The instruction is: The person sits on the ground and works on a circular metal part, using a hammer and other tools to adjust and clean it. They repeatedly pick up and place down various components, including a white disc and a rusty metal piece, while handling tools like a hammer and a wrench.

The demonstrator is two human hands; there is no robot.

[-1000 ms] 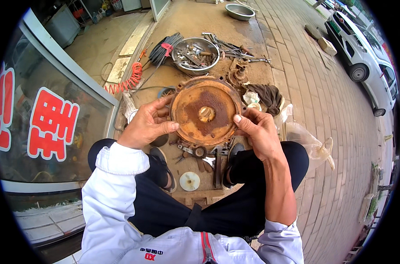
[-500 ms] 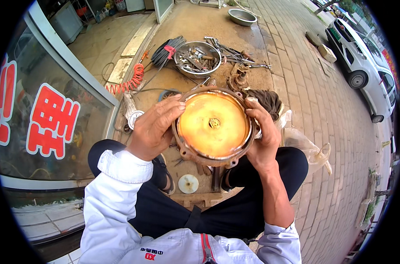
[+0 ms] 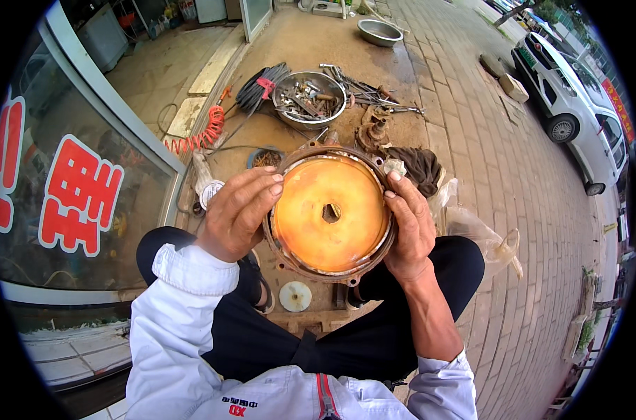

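Observation:
I hold a round rusty cast metal housing (image 3: 277, 241) between both hands over my legs, its inside facing up with a bright orange-yellow disc face (image 3: 326, 243) and a small centre hole. My left hand (image 3: 239, 210) has its fingers curled on the left rim. My right hand (image 3: 406, 225) grips the right rim with fingers along it. Below the housing, a pale round disc (image 3: 295, 296) lies on the ground between my feet. Beyond it are a bowl of small orange-brown parts (image 3: 265, 159), a rusty metal part (image 3: 376, 127) and a dark rag (image 3: 417, 168).
A steel bowl of hardware (image 3: 309, 105), metal tools (image 3: 370, 91), dark coiled hose (image 3: 260, 87) and red coiled hose (image 3: 206, 134) lie ahead. Farther back is a basin (image 3: 379, 33). A glass door (image 3: 108, 91) is left; clear plastic bags (image 3: 482, 234), pavement and a white car (image 3: 577, 105) are right.
The housing has turned from its rusty face to the orange-yellow one and come slightly nearer my body. My fingers have shifted higher round the rim.

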